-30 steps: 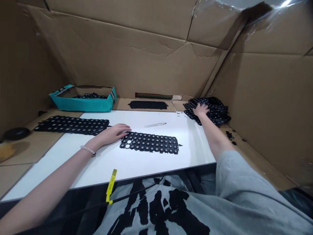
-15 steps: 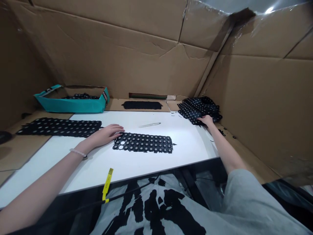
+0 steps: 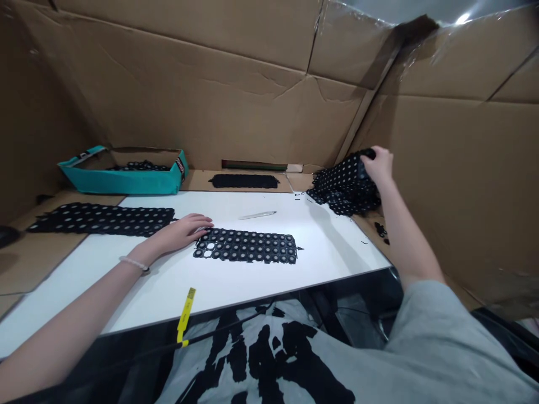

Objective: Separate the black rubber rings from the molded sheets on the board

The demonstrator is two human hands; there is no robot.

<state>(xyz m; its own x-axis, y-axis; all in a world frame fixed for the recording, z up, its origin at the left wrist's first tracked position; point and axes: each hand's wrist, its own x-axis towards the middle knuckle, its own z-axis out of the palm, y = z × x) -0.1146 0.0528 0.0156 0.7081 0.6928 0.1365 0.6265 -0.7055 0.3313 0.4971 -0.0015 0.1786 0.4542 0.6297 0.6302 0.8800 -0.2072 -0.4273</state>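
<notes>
Slumping at the far right corner of the white table (image 3: 252, 283), a heap of black sheets (image 3: 347, 203) looks rumpled, thick with pale dots; one sheet (image 3: 340, 171) slants upward, its top edge pinched by the right hand (image 3: 381, 165). Mid-table lies a flat black panel (image 3: 252, 247), ragged-edged, its grey-centred rounds in rows, two white gaps near its left end. The left hand (image 3: 187, 229) rests, fingers together, at its upper left corner; whether they grip cannot be told.
</notes>
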